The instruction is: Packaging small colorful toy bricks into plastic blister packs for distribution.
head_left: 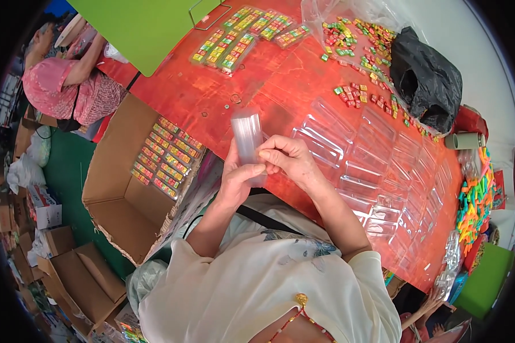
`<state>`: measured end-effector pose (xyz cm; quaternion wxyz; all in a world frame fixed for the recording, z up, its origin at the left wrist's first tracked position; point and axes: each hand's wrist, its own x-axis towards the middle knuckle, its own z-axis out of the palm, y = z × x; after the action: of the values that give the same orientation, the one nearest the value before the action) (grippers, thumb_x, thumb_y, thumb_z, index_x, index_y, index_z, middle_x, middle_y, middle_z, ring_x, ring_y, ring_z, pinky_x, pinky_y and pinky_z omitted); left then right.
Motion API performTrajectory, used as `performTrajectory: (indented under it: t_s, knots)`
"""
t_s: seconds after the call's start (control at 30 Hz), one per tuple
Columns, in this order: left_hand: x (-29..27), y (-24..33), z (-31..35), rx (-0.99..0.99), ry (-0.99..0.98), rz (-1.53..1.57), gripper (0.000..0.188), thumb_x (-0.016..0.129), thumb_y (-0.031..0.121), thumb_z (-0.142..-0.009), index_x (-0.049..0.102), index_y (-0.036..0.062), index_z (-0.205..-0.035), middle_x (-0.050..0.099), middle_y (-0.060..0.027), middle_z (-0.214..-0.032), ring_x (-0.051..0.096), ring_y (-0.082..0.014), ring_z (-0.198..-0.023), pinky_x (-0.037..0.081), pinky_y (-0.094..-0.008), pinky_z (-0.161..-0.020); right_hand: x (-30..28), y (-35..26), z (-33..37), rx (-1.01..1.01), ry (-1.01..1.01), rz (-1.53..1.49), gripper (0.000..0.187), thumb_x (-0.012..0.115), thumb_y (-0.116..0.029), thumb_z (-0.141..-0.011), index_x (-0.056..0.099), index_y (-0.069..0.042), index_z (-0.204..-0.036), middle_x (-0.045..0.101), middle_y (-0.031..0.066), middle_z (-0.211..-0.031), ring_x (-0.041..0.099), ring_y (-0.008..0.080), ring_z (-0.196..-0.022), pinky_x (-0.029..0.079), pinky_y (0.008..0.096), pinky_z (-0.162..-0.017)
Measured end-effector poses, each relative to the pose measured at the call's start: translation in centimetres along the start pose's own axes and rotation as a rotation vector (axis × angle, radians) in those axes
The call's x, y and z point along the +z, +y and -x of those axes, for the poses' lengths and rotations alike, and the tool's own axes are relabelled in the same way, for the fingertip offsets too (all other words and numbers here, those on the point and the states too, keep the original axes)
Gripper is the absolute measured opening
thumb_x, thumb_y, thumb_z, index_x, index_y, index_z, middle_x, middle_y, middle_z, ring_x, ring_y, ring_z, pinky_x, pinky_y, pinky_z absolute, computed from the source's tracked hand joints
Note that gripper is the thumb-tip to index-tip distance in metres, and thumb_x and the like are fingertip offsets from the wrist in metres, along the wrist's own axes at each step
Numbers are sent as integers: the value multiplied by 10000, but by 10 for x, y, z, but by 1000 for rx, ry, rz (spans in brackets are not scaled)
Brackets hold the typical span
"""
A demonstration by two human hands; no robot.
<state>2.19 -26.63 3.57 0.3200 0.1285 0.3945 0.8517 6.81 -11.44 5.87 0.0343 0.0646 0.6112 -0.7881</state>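
A stack of narrow clear plastic trays (246,131) stands upright between my hands, above the near edge of the red table. My left hand (234,174) wraps its lower part, with the thumb across the front. At the stack's right side, my right hand (289,157) pinches with thumb and fingertips; whether one tray is parted from the rest I cannot tell. To the right, overlapping rows of clear trays (360,154) lie on the table (212,108). Small red, green and yellow pieces (353,95) are scattered beyond them.
Filled trays (226,48) lie at the far side, beside a green board (137,28). An open cardboard box (114,166) at left holds more filled trays. A black plastic bag (426,74) and colourful plastic parts (475,200) are at right. Another person (63,86) works at far left.
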Motion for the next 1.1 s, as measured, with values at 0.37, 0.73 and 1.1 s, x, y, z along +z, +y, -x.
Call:
performTrajectory:
  t_s: [0.37, 0.73, 1.1]
  knots:
    - [-26, 21, -9, 194, 194, 44, 424, 586, 160, -786, 434, 24, -1158, 600, -144, -929, 650, -242, -700, 523, -332, -534, -3, -23, -24, -320, 415, 553, 56, 574, -27, -855, 597, -16, -805, 588, 60, -684, 581, 121, -601, 454, 255, -532]
    - [-21, 10, -3, 162, 258, -20, 576, 656, 88, -737, 398, 57, -1251, 589, -106, -960, 631, -217, -740, 517, -332, -637, -14, 9, -56, -374, 280, 1529, 208, 619, -224, -849, 621, -24, -789, 633, 136, -803, 664, 290, -762, 517, 409, -649]
    - [0, 3, -13, 91, 153, 15, 611, 643, 95, -757, 367, 55, -1301, 569, -96, -1014, 611, -201, -821, 510, -339, -750, 4, -8, -29, -82, -28, 226, 99, 619, -98, -903, 639, -2, -887, 589, 13, -706, 548, 72, -624, 454, 248, -555]
